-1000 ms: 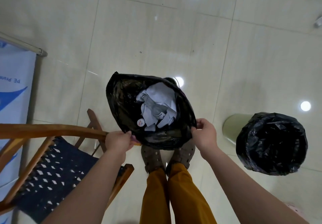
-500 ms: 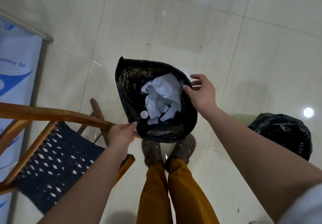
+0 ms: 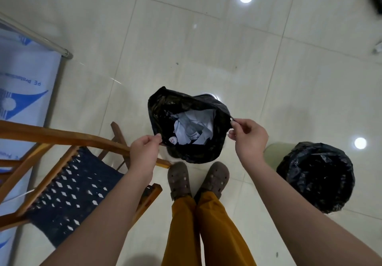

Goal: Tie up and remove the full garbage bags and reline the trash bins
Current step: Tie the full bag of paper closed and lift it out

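Both hands are pinching the full garbage bag (image 3: pixel 187 141) by its rim, left hand (image 3: pixel 144 152) at 8 o'clock, right hand (image 3: pixel 248 135) at 3. It's hanging open above the shoes (image 3: pixel 197 180), so a slipped pinch probably dumps paper and the bottle (image 3: pixel 191 130) on the floor (image 3: pixel 186 48).

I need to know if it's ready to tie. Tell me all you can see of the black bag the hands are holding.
The black bag is thin, glossy, crinkled plastic, held up above the tiled floor in front of the person's shoes. Its mouth is open and pulled wide: the left hand pinches the rim on one side, the right hand pinches the opposite side. Inside lie crumpled white paper, a clear bottle and a small white cap. It is not tied.
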